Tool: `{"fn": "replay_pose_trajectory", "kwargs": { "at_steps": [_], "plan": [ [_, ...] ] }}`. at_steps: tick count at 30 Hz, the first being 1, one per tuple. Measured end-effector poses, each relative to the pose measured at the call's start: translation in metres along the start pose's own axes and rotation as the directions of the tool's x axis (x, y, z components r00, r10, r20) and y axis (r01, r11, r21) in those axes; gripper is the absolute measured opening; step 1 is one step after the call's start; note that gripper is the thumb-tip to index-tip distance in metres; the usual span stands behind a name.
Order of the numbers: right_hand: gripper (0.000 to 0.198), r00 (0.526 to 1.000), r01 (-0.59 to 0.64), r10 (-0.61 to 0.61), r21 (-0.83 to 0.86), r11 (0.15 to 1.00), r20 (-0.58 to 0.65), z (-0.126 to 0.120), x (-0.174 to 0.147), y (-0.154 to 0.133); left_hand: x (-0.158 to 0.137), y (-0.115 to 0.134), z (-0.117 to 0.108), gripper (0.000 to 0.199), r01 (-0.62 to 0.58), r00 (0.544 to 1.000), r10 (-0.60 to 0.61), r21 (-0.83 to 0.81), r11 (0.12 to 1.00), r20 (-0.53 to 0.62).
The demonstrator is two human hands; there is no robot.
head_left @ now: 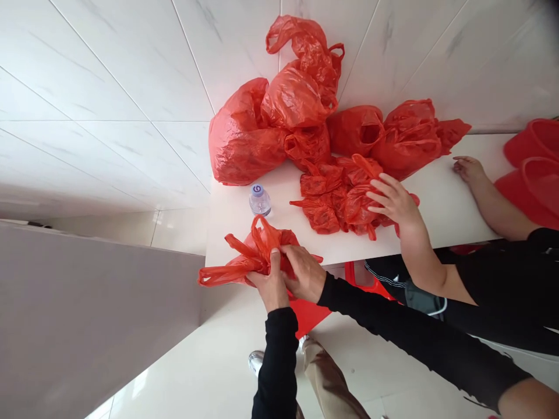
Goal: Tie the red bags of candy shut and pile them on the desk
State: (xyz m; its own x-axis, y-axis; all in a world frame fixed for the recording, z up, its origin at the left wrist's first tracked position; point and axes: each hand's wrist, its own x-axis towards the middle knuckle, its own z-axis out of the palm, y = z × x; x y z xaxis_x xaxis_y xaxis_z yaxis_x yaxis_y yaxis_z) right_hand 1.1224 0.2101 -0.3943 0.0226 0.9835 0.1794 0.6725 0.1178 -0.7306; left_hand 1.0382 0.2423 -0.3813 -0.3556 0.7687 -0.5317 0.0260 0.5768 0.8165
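Note:
At the table's near left corner, both my hands grip one red plastic bag (238, 272). My left hand (271, 285) has its thumb and fingers closed on the gathered plastic. Beside it, touching, my right hand (304, 269) is closed on the right part of the same bag. Loose handles of the bag stick up and out to the left. What the bag holds is hidden. Just beyond it stands a small clear bottle (260, 202) with a pale purple cap. A pile of knotted red bags (325, 201) lies to the right of the bottle.
Large filled red bags (244, 139) line the wall along the white table (454, 198). A co-worker's hand (395, 201) rests over the small bags; the other hand lies further right. Red buckets (533, 174) stand far right. A grey panel (100, 314) is at left, a red stool (310, 317) below.

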Motion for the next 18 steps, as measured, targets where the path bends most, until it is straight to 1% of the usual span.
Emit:
{"fn": "replay_pose_trajectory", "kwargs": {
  "at_steps": [2,4,5,6,7,8,9,10,11,12,13,14,15,16,18],
  "plan": [
    [0.034,0.998,0.042,-0.043,0.027,0.999,0.055,-0.005,-0.001,-0.005,0.003,0.001,0.0,0.055,0.022,0.999,-0.021,-0.017,1.0,0.026],
    [0.037,0.992,0.086,-0.089,0.033,0.996,0.093,-0.013,-0.001,-0.006,0.009,0.001,0.001,0.039,0.048,0.999,-0.048,-0.027,0.998,0.02],
    [0.04,0.992,0.09,-0.091,0.02,0.996,0.09,-0.018,-0.002,-0.004,0.013,0.0,0.001,0.033,0.06,0.998,-0.06,-0.029,0.998,0.003],
    [0.042,0.995,0.075,-0.074,-0.006,0.997,0.067,-0.025,-0.002,0.0,0.017,-0.001,0.001,0.03,0.067,0.998,-0.068,-0.029,0.997,-0.018],
    [0.042,0.999,0.037,-0.036,-0.043,0.998,0.018,-0.034,-0.002,0.008,0.02,-0.002,0.001,0.029,0.065,0.997,-0.066,-0.028,0.997,-0.042],
    [0.041,0.998,-0.027,0.022,-0.087,0.996,-0.058,-0.045,-0.002,0.019,0.023,-0.004,0.0,0.029,0.054,0.997,-0.056,-0.028,0.998,-0.061],
    [0.04,0.983,-0.113,0.092,-0.129,0.985,-0.159,-0.059,-0.001,0.032,0.025,-0.006,-0.001,0.029,0.037,0.997,-0.039,-0.028,0.999,-0.073],
    [0.039,0.948,-0.211,0.162,-0.162,0.964,-0.274,-0.074,0.001,0.049,0.026,-0.007,-0.003,0.029,0.02,0.997,-0.022,-0.03,0.999,-0.078],
    [0.041,0.888,-0.321,0.228,-0.183,0.929,-0.399,-0.089,0.003,0.067,0.026,-0.008,-0.005,0.028,0.005,0.997,-0.008,-0.031,1.0,-0.08],
    [0.052,0.811,-0.43,0.286,-0.188,0.883,-0.511,-0.104,0.006,0.085,0.026,-0.008,-0.007,0.027,-0.008,0.997,0.005,-0.031,0.999,-0.082],
    [0.066,0.738,-0.52,0.334,-0.178,0.836,-0.587,-0.118,0.008,0.104,0.024,-0.007,-0.01,0.025,-0.02,0.996,0.017,-0.029,0.999,-0.084],
    [0.071,0.682,-0.583,0.372,-0.162,0.796,-0.63,-0.129,0.011,0.121,0.023,-0.006,-0.013,0.023,-0.033,0.996,0.03,-0.026,0.999,-0.086],
    [0.066,0.644,-0.623,0.398,-0.146,0.768,-0.653,-0.139,0.013,0.135,0.021,-0.004,-0.016,0.023,-0.047,0.995,0.045,-0.02,0.999,-0.087],
    [0.057,0.627,-0.64,0.413,-0.135,0.756,-0.66,-0.145,0.015,0.146,0.02,-0.002,-0.02,0.023,-0.063,0.994,0.062,-0.015,0.998,-0.087],
    [0.037,0.634,-0.622,0.4,-0.129,0.772,-0.662,-0.15,0.016,0.155,0.017,0.004,-0.027,0.025,-0.101,0.992,0.101,-0.005,0.995,-0.079]
  ]
}}
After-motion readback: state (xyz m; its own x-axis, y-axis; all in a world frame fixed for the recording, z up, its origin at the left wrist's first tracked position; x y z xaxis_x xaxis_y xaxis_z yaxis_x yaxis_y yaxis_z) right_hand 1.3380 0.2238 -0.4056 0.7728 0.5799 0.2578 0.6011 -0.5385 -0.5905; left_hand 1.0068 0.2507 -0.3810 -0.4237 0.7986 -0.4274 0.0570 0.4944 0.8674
